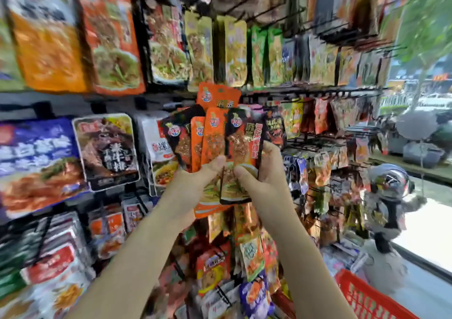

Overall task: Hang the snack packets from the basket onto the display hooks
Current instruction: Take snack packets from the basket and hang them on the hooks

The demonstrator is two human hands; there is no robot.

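snack packets [238,145]: glossy plastic film | display hooks [315,93]: dark metal wire | basket [367,296]: red plastic lattice

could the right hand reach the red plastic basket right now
Probably not yet: the right hand and left hand both grip a fan of orange and black snack packets, while the red plastic basket sits low beside the right arm, unobstructed.

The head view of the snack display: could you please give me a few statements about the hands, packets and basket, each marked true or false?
1. Both hands grip a fanned bunch of snack packets. True.
2. The left hand hangs empty. False: it holds the bunch's lower left.
3. The right hand holds a black packet at the front. True.
4. The red basket sits at lower left. False: lower right.
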